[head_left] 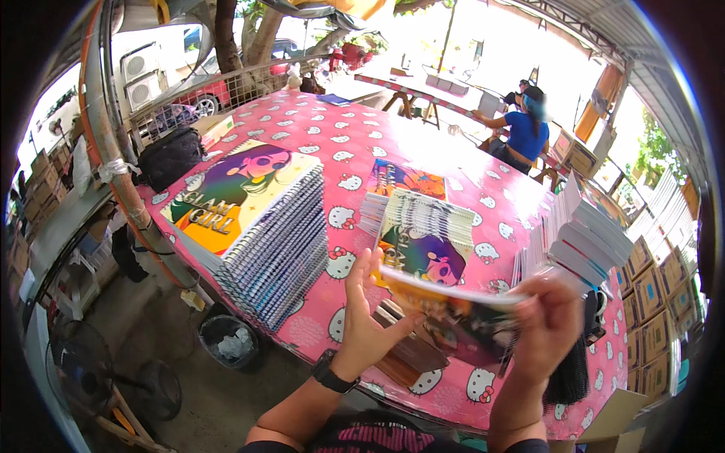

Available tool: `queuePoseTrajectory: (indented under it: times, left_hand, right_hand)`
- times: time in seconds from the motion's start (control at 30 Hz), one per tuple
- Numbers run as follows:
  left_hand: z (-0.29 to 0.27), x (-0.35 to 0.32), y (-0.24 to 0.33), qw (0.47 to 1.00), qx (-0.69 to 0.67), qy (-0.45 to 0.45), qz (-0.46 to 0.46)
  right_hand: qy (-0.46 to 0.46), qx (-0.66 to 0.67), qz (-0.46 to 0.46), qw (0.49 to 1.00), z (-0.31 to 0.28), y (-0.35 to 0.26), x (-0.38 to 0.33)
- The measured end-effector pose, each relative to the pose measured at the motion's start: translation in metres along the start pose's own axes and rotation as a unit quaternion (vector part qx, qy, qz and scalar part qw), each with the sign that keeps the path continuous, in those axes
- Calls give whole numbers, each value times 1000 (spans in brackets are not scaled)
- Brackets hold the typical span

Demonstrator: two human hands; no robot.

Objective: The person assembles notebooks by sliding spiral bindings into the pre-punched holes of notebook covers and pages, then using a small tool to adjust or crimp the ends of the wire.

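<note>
2 hands up front: right hand (pixel 550 321) pinches a blurred notebook (pixel 453 296) at its right end, long axis running leftward, probably spiral-bound; left hand (pixel 368 317) fingers spread open beneath it, above the pink table (pixel 332 143).

Paper, glossy covers, wire binding, slick table cover.

The notebook (pixel 453 298) in my hands is paper with a glossy printed cover that catches glare. My left hand (pixel 368 317) lies flat under it, with a matt black strap at the wrist; my right hand (pixel 547 325) pinches its edge. The big stack (pixel 260 219) near the table's left edge shows shiny covers and rows of thin metal spiral wire. The table cover (pixel 332 140) looks like smooth, glossy plastic sheet. Along the near edge lie brown, matt wooden-looking slats (pixel 408 351). Cardboard boxes (pixel 649 294) on the right are dull brown.
</note>
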State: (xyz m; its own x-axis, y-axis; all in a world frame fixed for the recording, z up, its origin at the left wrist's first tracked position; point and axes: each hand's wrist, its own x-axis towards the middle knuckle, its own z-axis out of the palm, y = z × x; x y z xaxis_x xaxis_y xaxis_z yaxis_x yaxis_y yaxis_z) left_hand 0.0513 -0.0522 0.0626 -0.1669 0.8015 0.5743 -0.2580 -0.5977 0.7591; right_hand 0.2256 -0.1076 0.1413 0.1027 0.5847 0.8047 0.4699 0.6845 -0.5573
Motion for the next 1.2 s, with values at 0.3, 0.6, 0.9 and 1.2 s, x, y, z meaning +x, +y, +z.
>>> queuePoseTrajectory:
  times: [0.3,0.6,0.9,1.2]
  left_hand:
    - [-112,33,81,983,-47,174,38]
    - [-226,148,113,935,309,167,43]
    - [-252,155,27,973,58,221,7]
    - [-261,135,39,880,377,241,162]
  right_hand:
    - [-72,361,31,929,95,-9,123]
    - [-215,76,59,972,232,67,162]
    - [-75,295,154,940,314,115,105]
    - [-137,105,-4,985,227,119,91]
